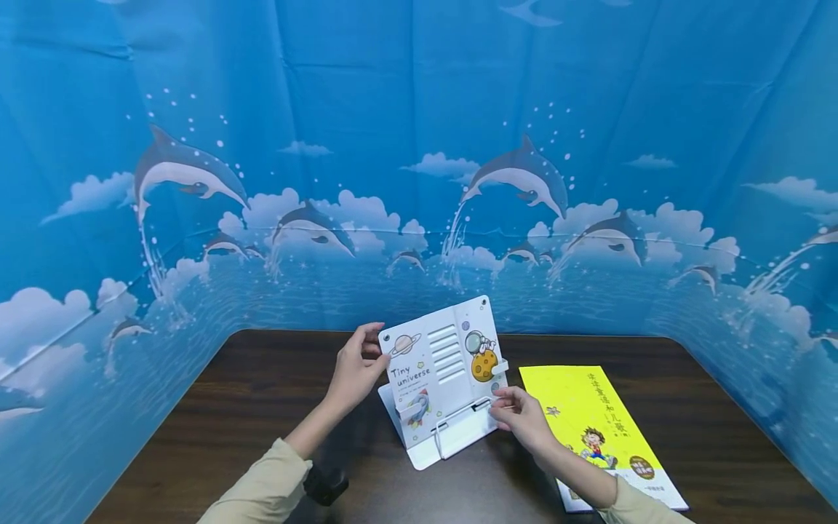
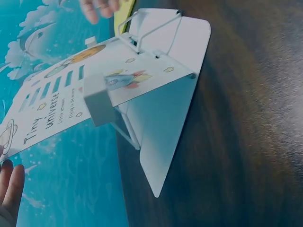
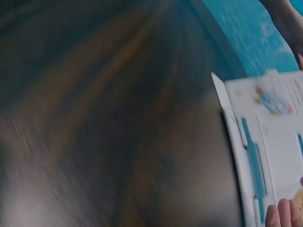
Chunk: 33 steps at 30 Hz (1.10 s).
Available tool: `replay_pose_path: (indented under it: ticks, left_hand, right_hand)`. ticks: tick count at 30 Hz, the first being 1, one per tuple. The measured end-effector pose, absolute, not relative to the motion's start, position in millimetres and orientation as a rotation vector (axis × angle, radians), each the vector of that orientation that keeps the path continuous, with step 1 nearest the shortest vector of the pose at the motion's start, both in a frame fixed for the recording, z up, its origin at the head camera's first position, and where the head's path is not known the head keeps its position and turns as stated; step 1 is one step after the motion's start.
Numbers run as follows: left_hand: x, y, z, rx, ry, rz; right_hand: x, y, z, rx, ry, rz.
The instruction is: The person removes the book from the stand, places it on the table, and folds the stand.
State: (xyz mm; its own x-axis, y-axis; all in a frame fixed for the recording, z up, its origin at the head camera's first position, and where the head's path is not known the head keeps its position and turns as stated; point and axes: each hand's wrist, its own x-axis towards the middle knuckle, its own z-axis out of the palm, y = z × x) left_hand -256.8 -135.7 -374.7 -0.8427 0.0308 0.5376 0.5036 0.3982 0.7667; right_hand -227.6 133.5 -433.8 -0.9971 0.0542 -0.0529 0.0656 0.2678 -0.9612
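Observation:
A white folding book stand (image 1: 452, 371), printed with planets, an astronaut and the words "Tiny universe", stands tilted back on the table. My left hand (image 1: 356, 367) grips the panel's upper left edge, thumb in front and fingers behind. In the left wrist view that hand's fingertips (image 2: 12, 182) show at the panel's edge. At the stand's lower right is my right hand (image 1: 524, 418), its fingertips by a wire page holder; I cannot tell whether they pinch it. Another wire page holder (image 1: 440, 442) reaches over the front ledge at left. Small white clips (image 2: 99, 101) sit on the panel's sides.
To the right lies a yellow book (image 1: 589, 415) with a cartoon child on its cover, partly under my right forearm. A black device (image 1: 325, 484) is beside my left sleeve. Behind the dark wooden table (image 1: 262, 407) hangs a blue dolphin curtain (image 1: 393, 145).

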Motion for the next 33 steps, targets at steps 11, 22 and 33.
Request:
replay_pose_path:
  ticks: [11, 22, 33]
  left_hand:
    - [-262, -138, -378, -0.479, -2.215, -1.389]
    - [-261, -138, -380, -0.441, -2.235, -1.431]
    - [-256, -134, -377, -0.423, -2.222, -1.429]
  right_hand:
    - [-216, 108, -447, 0.146, 2.335, -1.93]
    - [-220, 91, -452, 0.244, 2.207, -2.096]
    - [-222, 74, -458, 0.287, 2.212, -2.241]
